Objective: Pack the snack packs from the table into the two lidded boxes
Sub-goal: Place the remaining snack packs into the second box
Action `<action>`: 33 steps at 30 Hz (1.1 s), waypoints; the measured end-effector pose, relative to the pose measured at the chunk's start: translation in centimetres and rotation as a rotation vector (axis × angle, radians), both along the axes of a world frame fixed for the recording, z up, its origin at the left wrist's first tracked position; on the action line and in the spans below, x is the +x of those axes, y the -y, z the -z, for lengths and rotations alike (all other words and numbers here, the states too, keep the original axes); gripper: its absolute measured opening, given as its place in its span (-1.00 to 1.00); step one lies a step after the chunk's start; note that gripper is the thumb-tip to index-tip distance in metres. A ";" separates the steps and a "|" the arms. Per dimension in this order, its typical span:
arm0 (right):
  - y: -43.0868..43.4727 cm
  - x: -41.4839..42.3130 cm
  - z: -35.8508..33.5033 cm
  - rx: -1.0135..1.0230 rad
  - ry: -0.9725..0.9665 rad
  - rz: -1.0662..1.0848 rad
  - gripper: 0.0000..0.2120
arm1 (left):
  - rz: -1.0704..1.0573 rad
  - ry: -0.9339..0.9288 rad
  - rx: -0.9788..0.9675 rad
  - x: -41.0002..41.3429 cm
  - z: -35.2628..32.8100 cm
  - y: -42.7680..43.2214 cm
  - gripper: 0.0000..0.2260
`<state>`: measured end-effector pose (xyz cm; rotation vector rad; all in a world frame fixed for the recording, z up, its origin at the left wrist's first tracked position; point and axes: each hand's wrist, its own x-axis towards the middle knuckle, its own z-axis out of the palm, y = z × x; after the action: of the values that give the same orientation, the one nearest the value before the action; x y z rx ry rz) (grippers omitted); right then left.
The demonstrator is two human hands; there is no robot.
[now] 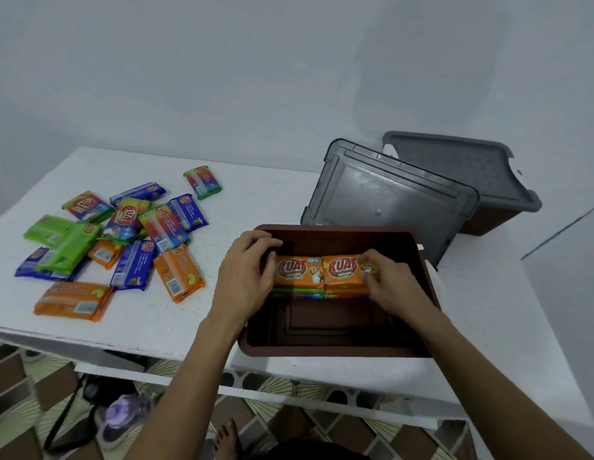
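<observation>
Down in the far half of the open box (322,351), both hands are on the top layer. Left hand (252,273) has its fingers curled over the left end of the left pack (299,270), and right hand (388,287) is pinching the right end of the right pack (343,270). Neither hand is spread flat; both are properly gripping.

My guess is the two orange packs are getting squeezed end to end so they sit snug across the box and the stack stays square. Under them you can see the edges of green and rainbow packs (299,294), so it's a stack at the far wall. The near half of the box floor is bare.

Lid (382,197) stands tilted just behind the box, out of the way. Second box (488,220), covered, sits far right. Loose packs (116,240) are scattered on the left of the bench (255,194), well apart from the box, so there's plenty left to pack.
</observation>
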<state>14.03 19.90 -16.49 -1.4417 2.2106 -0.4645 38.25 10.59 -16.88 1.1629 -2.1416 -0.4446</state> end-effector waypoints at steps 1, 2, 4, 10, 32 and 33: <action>0.1 0.2 0.0 0.013 -0.092 -0.026 -0.80 | -0.003 0.000 0.002 0.0 0.0 0.0 -0.80; 0.2 0.5 -0.2 0.027 -0.173 -0.044 -0.79 | -0.006 -0.005 0.004 0.0 -0.1 -0.1 -0.80; 0.3 1.1 -0.3 0.073 -0.344 -0.075 -0.76 | -0.001 -0.029 0.011 0.1 -0.1 -0.1 -0.80; 2.7 6.0 -2.2 -0.170 -0.358 -0.035 -0.65 | 0.106 -0.077 -0.008 3.5 0.1 0.4 -0.76; 23.8 31.7 4.5 -0.076 -0.231 -0.397 -0.55 | -0.176 0.407 0.273 24.2 3.2 22.2 -0.59; 24.0 31.9 4.9 -0.082 -0.236 -0.390 -0.53 | -0.146 0.417 0.308 23.9 3.4 22.7 -0.58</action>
<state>45.90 -4.05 -21.41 -2.0051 2.0229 -0.2636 62.15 -12.13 -20.32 1.6982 -2.3688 -0.5140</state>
